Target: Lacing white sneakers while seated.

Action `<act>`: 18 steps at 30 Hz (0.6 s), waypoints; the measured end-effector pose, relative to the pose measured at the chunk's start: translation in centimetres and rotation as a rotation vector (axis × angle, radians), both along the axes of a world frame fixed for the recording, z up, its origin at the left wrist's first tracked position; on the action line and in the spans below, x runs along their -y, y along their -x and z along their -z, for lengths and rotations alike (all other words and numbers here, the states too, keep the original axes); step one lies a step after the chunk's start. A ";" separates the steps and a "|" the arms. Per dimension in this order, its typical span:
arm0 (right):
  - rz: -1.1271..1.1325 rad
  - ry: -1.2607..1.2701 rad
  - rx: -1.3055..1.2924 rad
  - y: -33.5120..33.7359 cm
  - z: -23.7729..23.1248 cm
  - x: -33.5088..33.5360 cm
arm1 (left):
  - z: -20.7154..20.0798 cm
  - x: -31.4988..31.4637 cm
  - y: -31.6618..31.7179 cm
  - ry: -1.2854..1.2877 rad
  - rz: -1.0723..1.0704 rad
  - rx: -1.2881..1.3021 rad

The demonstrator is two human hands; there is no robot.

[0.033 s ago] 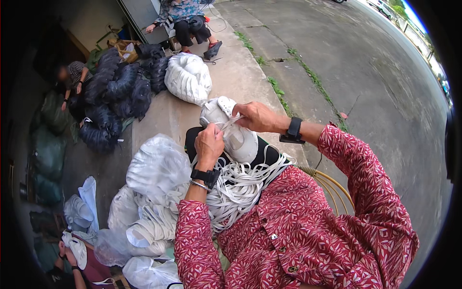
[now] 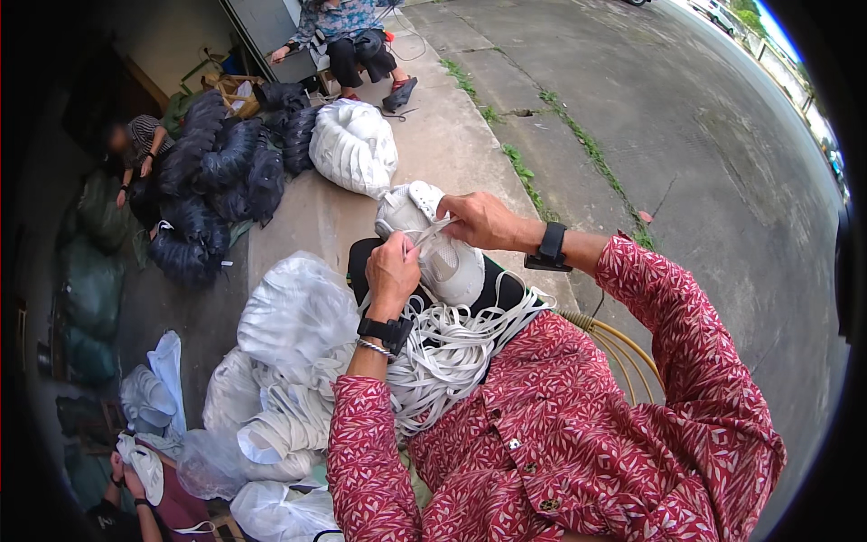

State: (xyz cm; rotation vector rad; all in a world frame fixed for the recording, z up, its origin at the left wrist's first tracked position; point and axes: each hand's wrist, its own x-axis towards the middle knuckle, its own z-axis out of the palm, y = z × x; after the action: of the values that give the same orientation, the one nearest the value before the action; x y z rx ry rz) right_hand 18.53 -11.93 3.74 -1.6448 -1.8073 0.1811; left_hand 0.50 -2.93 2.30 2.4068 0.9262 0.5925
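A white mesh shoe upper (image 2: 459,271) rests over my dark-trousered lap. My right hand (image 2: 489,220) pinches a white shoelace (image 2: 432,229) above it, fingers closed. Just left of it, my left hand (image 2: 392,269) is also closed on the lace, close to the shoe's side. Which eyelets the lace passes through is too small to make out. A tangled heap of white shoelaces (image 2: 442,366) lies across my lap under my left wrist. Both wrists carry black bands.
White bundled uppers, some in clear plastic (image 2: 298,312), lie at my left; another white bundle (image 2: 354,149) sits ahead. Black bundles (image 2: 226,158) are piled at far left. Co-workers sit ahead (image 2: 357,45), far left and lower left. Yellow hose (image 2: 632,352) coils at my right.
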 end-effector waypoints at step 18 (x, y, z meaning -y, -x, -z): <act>-0.169 0.067 -0.262 0.1 1.9 -0.7 | 0.8 0.5 -1.1 0.534 0.029 0.305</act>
State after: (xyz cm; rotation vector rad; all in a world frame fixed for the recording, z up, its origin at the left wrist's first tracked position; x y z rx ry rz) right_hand 18.40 -11.25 1.82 -1.4363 -1.7523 0.5130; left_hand 1.62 -3.38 1.52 1.7945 0.7939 0.5911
